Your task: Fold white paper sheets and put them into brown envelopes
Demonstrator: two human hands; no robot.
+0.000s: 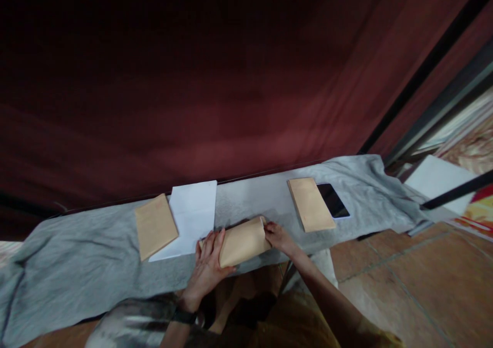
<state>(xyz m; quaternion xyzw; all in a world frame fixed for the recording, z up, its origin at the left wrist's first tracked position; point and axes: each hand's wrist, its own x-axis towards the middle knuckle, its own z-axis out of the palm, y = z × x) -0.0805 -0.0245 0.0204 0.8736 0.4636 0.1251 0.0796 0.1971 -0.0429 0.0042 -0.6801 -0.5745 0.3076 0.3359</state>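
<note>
In the head view a brown paper envelope [245,242] lies in front of me near the bench's front edge. My left hand [207,266] grips its left end, the fingers over the top and the thumb along the near side. At the right end, my right hand [280,239] is closed with its fingertips at the envelope's edge; a small white edge shows there. White paper sheets [193,212] lie left of my left hand, partly under another brown envelope [156,227]. To the right is a stack of brown envelopes [311,204].
A grey cloth [254,196] covers the narrow bench. A dark-screened phone [334,202] lies beside the right stack. Behind the bench rises a dark red curtain-like surface [239,106]. Tiled floor [431,281] and a black bar [458,191] are at the right.
</note>
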